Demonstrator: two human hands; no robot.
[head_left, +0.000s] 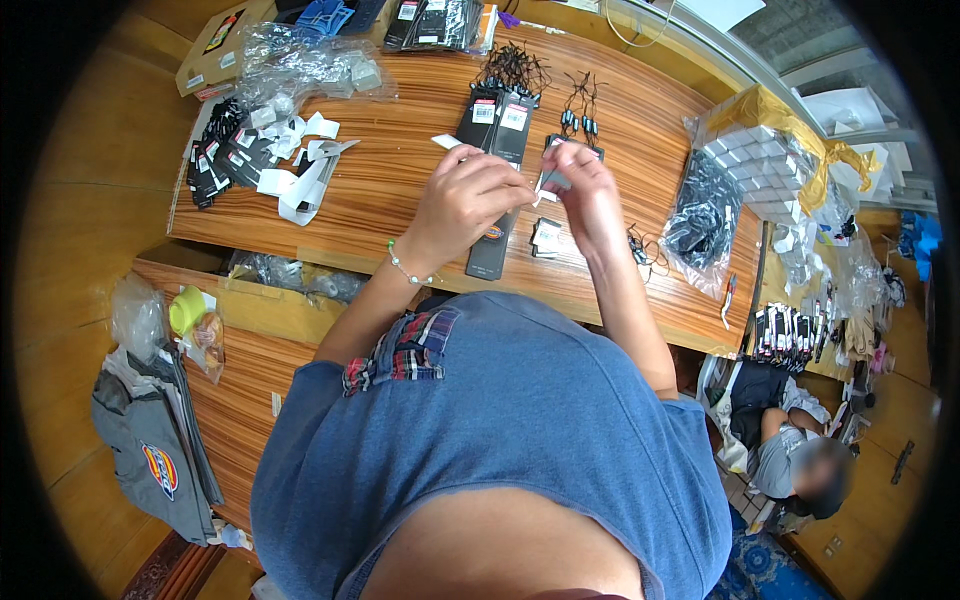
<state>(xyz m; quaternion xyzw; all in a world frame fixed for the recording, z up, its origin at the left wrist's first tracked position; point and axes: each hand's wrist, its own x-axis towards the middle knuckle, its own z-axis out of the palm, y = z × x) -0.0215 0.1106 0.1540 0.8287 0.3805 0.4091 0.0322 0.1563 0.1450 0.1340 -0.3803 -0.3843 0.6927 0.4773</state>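
Over the striped wooden table, my left hand (475, 195) and my right hand (588, 190) come close together, fingers closed in pinches. A thin white strip (541, 188) shows between the fingertips; it looks held by the right hand, and its kind is too small to tell. What the left fingertips pinch is hidden. Beneath and beyond my left hand lie long black hang tags (484, 135) with white barcode stickers, their black strings (510, 72) bunched at the far end. Behind my right hand is a partly covered stack of dark tags (553, 143). A small stack of white-labelled tags (547, 237) lies between my wrists.
Loose black strings (580, 108) lie farther back. At right are a clear bag of black strings (702, 215), a plastic-wrapped bundle of white boxes (755, 165) and orange-handled snips (729, 300). Paper strips (305, 185) and black tags (222, 155) lie left. A person (785, 460) is at lower right.
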